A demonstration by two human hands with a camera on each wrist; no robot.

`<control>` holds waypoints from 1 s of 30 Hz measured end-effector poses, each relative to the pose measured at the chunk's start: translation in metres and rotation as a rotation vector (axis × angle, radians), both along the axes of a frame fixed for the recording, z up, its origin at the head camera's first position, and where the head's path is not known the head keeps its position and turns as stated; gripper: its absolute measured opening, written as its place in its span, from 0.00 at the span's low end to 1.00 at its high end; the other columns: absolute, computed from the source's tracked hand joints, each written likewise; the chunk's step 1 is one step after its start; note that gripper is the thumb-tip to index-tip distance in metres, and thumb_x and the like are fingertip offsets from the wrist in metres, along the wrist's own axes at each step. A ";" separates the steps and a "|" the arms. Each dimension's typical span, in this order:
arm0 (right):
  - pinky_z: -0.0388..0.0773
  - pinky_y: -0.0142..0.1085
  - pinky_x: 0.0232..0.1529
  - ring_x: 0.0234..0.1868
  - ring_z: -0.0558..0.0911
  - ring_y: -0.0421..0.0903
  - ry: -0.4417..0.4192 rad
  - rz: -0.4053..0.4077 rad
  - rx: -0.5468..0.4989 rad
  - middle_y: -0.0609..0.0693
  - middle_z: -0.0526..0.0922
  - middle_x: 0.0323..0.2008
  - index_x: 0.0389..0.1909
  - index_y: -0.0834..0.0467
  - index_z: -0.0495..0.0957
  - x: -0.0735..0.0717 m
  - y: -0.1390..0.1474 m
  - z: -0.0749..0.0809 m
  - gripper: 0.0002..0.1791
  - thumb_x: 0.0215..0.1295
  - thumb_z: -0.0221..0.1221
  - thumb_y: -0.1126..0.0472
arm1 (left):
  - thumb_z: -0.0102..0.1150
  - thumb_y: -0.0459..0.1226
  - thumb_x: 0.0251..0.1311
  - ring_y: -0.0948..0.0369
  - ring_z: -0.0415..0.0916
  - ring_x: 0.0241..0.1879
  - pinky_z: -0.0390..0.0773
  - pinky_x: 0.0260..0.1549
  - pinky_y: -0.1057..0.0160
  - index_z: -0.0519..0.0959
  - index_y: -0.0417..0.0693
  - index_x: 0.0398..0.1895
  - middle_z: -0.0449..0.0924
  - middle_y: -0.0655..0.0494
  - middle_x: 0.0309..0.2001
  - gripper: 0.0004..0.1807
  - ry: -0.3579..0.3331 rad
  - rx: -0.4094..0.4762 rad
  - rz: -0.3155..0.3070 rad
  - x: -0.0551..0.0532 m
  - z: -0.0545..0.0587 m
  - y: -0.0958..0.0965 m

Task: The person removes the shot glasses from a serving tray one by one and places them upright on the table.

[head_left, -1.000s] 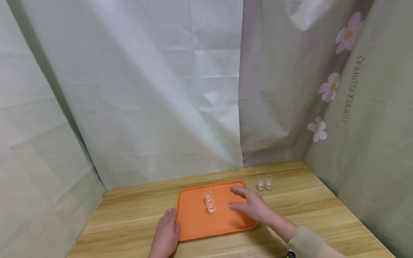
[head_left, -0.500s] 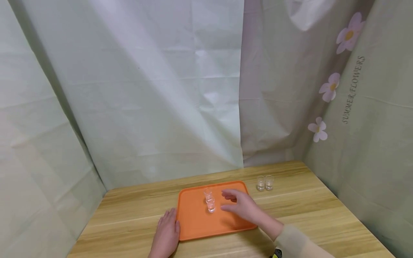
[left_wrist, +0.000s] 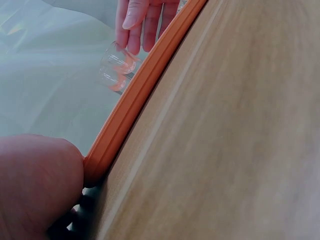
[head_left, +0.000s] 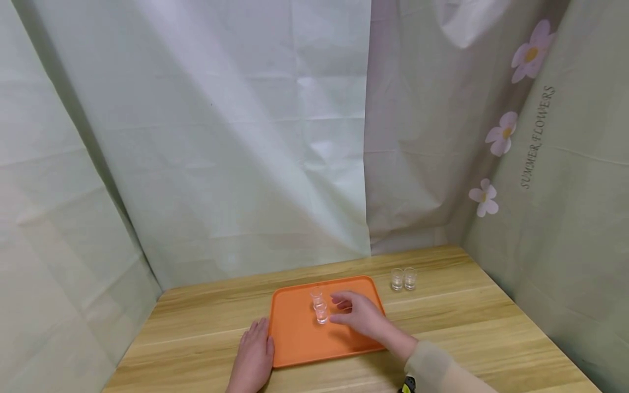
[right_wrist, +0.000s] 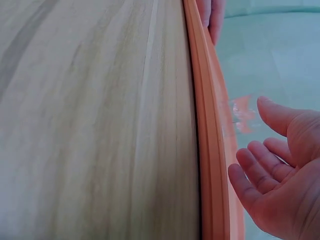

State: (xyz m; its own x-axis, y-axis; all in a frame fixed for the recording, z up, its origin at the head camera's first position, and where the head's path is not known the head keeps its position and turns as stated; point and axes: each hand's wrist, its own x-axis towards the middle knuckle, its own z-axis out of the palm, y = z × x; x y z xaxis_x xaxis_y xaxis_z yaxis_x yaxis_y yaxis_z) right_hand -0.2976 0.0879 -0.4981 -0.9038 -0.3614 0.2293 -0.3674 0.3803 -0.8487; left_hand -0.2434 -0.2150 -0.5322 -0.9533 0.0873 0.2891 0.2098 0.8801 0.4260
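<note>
Two small clear shot glasses stand on an orange tray (head_left: pixel 300 349), one behind the other: the nearer glass (head_left: pixel 321 314) overlaps the farther glass (head_left: pixel 316 295) in the head view. My right hand (head_left: pixel 361 315) is over the tray just right of them, thumb and fingers spread apart with nothing between them. In the right wrist view its thumb tip shows close to the glasses (right_wrist: pixel 243 115). My left hand (head_left: pixel 253 355) lies with straight fingers along the tray's left edge, touching the rim. The left wrist view shows the tray rim (left_wrist: pixel 120 125) beside that hand.
Two more clear shot glasses (head_left: pixel 403 279) stand side by side on the wooden table (head_left: pixel 206 327), behind and right of the tray. Pale curtains (head_left: pixel 236 164) enclose the table at the back and both sides.
My right hand has moved left over the tray, closer to the two glasses on it. My left hand, the tray and the glasses have stayed in place.
</note>
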 end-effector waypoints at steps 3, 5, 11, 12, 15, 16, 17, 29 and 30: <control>0.84 0.58 0.63 0.59 0.86 0.62 -0.011 0.000 -0.002 0.63 0.87 0.60 0.68 0.70 0.80 -0.001 -0.002 -0.001 0.31 0.70 0.76 0.61 | 0.57 0.30 0.77 0.28 0.66 0.76 0.63 0.75 0.27 0.72 0.21 0.73 0.72 0.25 0.73 0.27 -0.004 -0.004 0.001 0.000 0.001 0.000; 0.84 0.58 0.64 0.60 0.86 0.61 -0.025 -0.003 -0.001 0.62 0.87 0.60 0.68 0.70 0.80 -0.002 -0.003 -0.001 0.31 0.69 0.76 0.61 | 0.57 0.30 0.77 0.28 0.66 0.76 0.63 0.76 0.27 0.72 0.22 0.74 0.72 0.25 0.73 0.27 -0.009 -0.005 0.003 0.000 0.002 0.000; 0.84 0.57 0.63 0.59 0.86 0.59 -0.036 -0.012 0.013 0.59 0.89 0.58 0.66 0.68 0.82 -0.005 -0.005 -0.006 0.30 0.68 0.77 0.60 | 0.57 0.30 0.77 0.29 0.66 0.76 0.64 0.75 0.28 0.72 0.22 0.73 0.73 0.25 0.73 0.27 -0.012 -0.017 0.008 0.000 0.001 0.000; 0.85 0.57 0.63 0.59 0.86 0.59 -0.033 -0.013 0.014 0.58 0.89 0.58 0.66 0.68 0.82 -0.006 -0.005 -0.007 0.30 0.68 0.78 0.60 | 0.58 0.30 0.77 0.28 0.66 0.76 0.64 0.75 0.27 0.72 0.22 0.73 0.73 0.25 0.73 0.27 -0.012 -0.020 0.008 0.000 0.001 0.000; 0.85 0.53 0.62 0.58 0.87 0.57 -0.024 -0.018 0.014 0.57 0.89 0.56 0.65 0.66 0.83 -0.007 -0.006 -0.007 0.29 0.68 0.78 0.59 | 0.58 0.30 0.77 0.28 0.66 0.76 0.64 0.75 0.27 0.73 0.22 0.73 0.73 0.25 0.73 0.27 -0.012 -0.028 0.010 -0.001 0.000 0.000; 0.85 0.52 0.61 0.57 0.87 0.57 -0.019 -0.019 0.013 0.56 0.89 0.55 0.64 0.66 0.84 -0.007 -0.007 -0.008 0.28 0.68 0.78 0.59 | 0.58 0.30 0.76 0.28 0.67 0.75 0.64 0.75 0.27 0.73 0.22 0.73 0.73 0.26 0.73 0.27 -0.011 -0.029 0.011 -0.001 0.000 0.000; 0.86 0.51 0.60 0.56 0.87 0.56 -0.015 -0.019 0.013 0.56 0.89 0.55 0.63 0.66 0.84 -0.008 -0.007 -0.008 0.27 0.67 0.78 0.59 | 0.58 0.30 0.76 0.28 0.67 0.75 0.65 0.75 0.27 0.73 0.22 0.73 0.74 0.25 0.73 0.27 -0.010 -0.031 0.011 -0.001 0.000 0.000; 0.85 0.37 0.49 0.49 0.87 0.53 -0.018 -0.018 0.000 0.53 0.90 0.48 0.57 0.66 0.86 -0.013 -0.013 -0.011 0.22 0.67 0.78 0.61 | 0.59 0.29 0.75 0.28 0.67 0.74 0.65 0.74 0.27 0.74 0.22 0.72 0.74 0.25 0.72 0.26 -0.003 -0.020 0.009 0.000 0.000 0.000; 0.85 0.36 0.49 0.49 0.87 0.52 -0.025 -0.019 0.004 0.53 0.90 0.48 0.57 0.66 0.86 -0.014 -0.013 -0.011 0.22 0.67 0.78 0.60 | 0.59 0.29 0.75 0.28 0.67 0.75 0.65 0.75 0.27 0.73 0.22 0.72 0.74 0.25 0.72 0.26 -0.010 -0.018 0.011 -0.001 0.001 0.000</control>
